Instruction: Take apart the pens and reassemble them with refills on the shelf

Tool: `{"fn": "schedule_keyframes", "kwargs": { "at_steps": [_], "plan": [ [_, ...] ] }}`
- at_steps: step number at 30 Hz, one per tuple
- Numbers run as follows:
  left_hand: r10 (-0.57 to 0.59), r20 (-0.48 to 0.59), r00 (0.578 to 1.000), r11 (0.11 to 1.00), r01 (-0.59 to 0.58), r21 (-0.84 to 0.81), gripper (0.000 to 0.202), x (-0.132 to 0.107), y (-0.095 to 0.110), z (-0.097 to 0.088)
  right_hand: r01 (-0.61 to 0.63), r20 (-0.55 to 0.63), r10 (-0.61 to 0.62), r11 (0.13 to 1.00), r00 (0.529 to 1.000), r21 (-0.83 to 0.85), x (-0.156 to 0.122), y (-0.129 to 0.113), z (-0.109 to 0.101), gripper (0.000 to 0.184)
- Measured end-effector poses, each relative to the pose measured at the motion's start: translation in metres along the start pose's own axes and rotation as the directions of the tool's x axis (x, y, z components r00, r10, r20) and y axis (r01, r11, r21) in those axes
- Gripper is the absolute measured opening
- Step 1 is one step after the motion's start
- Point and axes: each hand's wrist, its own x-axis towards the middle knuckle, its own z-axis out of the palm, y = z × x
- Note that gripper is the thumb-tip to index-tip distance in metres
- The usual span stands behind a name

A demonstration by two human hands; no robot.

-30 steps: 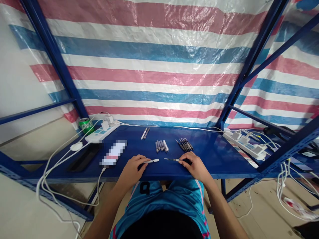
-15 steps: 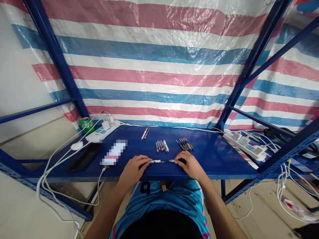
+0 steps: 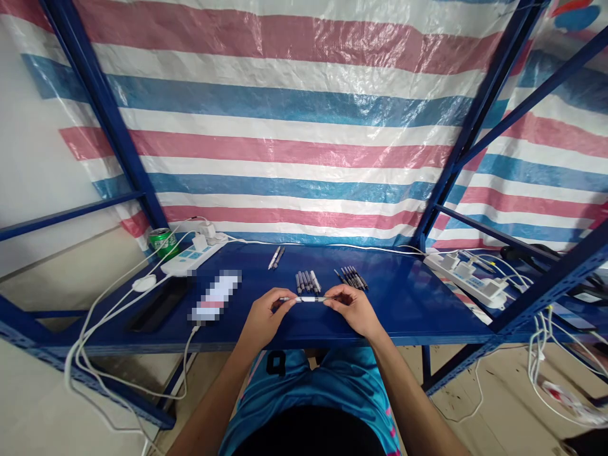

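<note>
My left hand [image 3: 260,320] and my right hand [image 3: 352,310] hold a slim pen with a white middle and dark ends [image 3: 304,299] level above the blue metal shelf top [image 3: 408,297]. Fingertips of each hand pinch one end of it, and the two hands nearly meet. Just beyond the hands lies a row of several grey-and-white pen parts [image 3: 306,282]. To its right is a group of several dark pen parts [image 3: 351,277]. A pair of pens [image 3: 276,257] lies further back.
A white power strip [image 3: 192,259] and a green can [image 3: 160,242] stand at the back left, next to a black phone [image 3: 159,305] and a pixelated object [image 3: 216,294]. Another power strip [image 3: 468,278] sits at the right. White cables trail off both sides, and blue uprights flank the shelf.
My hands have moved closer together and lifted slightly. The two pen pieces held apart earlier are now joined as one pen between my fingertips.
</note>
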Motion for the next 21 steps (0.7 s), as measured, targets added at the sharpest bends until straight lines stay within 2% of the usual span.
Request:
{"fn": "schedule_keyframes", "kwargs": {
  "at_steps": [2, 5, 10, 14, 16, 18, 21],
  "plan": [
    [-0.067, 0.007, 0.998, 0.99, 0.067, -0.127, 0.029, 0.003, -0.006, 0.004, -0.005, -0.036, 0.009, 0.993, 0.999, 0.118, -0.001, 0.002, -0.001, 0.039],
    [-0.146, 0.018, 0.989, 0.963, 0.147, -0.228, 0.034, 0.003, -0.012, 0.009, -0.021, -0.055, 0.032, 0.981, 0.998, 0.191, -0.004, 0.0, 0.001, 0.043],
    [-0.18, 0.036, 0.983, 0.959, 0.183, -0.214, 0.036, 0.001, -0.012, 0.007, -0.135, 0.015, 0.135, 0.979, 0.991, 0.154, -0.009, -0.004, 0.008, 0.049],
    [-0.188, 0.013, 0.982, 0.958, 0.187, -0.219, 0.037, 0.001, -0.01, 0.004, -0.098, 0.116, 0.077, 0.977, 0.99, 0.192, -0.011, -0.006, 0.007, 0.052],
    [-0.187, 0.01, 0.982, 0.959, 0.185, -0.216, 0.039, 0.001, -0.012, 0.004, -0.096, 0.151, 0.07, 0.981, 0.986, 0.168, -0.011, -0.006, 0.006, 0.047],
    [-0.186, 0.004, 0.982, 0.96, 0.183, -0.212, 0.04, 0.001, -0.013, 0.004, -0.112, 0.155, 0.09, 0.984, 0.984, 0.137, -0.011, -0.006, 0.006, 0.052],
    [-0.185, -0.008, 0.983, 0.96, 0.179, -0.217, 0.04, 0.001, -0.015, 0.004, -0.091, 0.101, 0.078, 0.986, 0.992, 0.138, -0.011, -0.007, 0.005, 0.055]
  ]
}}
